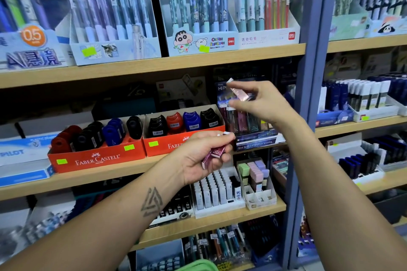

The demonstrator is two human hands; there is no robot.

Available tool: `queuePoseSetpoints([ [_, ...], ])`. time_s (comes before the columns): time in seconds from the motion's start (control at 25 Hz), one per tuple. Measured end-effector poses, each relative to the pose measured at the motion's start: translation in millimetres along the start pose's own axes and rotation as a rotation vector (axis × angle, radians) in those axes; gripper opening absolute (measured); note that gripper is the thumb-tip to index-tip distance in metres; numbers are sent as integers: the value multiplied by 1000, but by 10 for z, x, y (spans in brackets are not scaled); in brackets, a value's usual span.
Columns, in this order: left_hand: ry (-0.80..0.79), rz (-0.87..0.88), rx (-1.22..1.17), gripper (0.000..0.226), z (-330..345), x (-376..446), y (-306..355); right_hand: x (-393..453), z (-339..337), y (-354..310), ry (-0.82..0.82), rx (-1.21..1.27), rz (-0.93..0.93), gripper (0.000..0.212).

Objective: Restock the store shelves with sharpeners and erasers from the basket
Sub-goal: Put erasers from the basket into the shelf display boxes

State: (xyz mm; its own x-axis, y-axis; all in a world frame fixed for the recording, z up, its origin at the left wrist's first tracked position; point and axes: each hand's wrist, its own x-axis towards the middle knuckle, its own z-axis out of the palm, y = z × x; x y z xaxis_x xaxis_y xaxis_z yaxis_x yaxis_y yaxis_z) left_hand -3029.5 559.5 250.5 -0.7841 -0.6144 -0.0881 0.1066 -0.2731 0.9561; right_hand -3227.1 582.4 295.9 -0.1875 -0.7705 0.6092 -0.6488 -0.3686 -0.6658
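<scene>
The right hand (259, 103) pinches a slim pink metallic-sleeved eraser (239, 92) above the dark eraser display box (256, 138). Left of that box, the left hand (202, 158) grips several magenta sleeved erasers (214, 154).

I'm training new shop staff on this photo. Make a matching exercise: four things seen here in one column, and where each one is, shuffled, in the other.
1. pink eraser
2. maroon erasers
3. sharpeners
4. pens

a. top shelf
b. held in the left hand
c. orange boxes
d. pinched in the right hand

Pairs: 1-d, 2-b, 3-c, 4-a
</scene>
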Motion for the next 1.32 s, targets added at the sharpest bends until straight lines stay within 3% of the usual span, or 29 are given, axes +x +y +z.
queuePoseSetpoints([
  [0.08, 78, 79, -7, 26, -16, 15, 81, 10, -83, -34, 75, 285, 20, 29],
  [0.28, 200, 225, -9, 32, 20, 106, 290, -4, -158, -166, -64, 541, 80, 54],
  [0.36, 235, 254, 0, 26, 64, 150, 360, -23, -135, -197, -85, 484, 111, 49],
  [0.56, 266, 298, 18, 11, 140, 286, 591, 11, -36, -200, -47, 403, 103, 15],
  [0.68, 320, 239, 41, 7, 119, 318, 712, 79, -60, -163, 82, 138, 51, 25],
  [0.8, 375, 160, 88, 12, -28, 327, 762, 189, -65, -107, 32, -190, 35, 35],
  [0.96, 395, 102, 109, 9, -127, 392, 764, 349, -25, -18, 18, -473, 47, 25],
  [1.08, 368, 97, 107, 8, -110, 438, 789, 467, -45, -5, 43, -411, 41, 12],
  [1.32, 341, 98, 88, 8, -121, 484, 787, 573, -52, 108, -57, -149, 212, 12],
])
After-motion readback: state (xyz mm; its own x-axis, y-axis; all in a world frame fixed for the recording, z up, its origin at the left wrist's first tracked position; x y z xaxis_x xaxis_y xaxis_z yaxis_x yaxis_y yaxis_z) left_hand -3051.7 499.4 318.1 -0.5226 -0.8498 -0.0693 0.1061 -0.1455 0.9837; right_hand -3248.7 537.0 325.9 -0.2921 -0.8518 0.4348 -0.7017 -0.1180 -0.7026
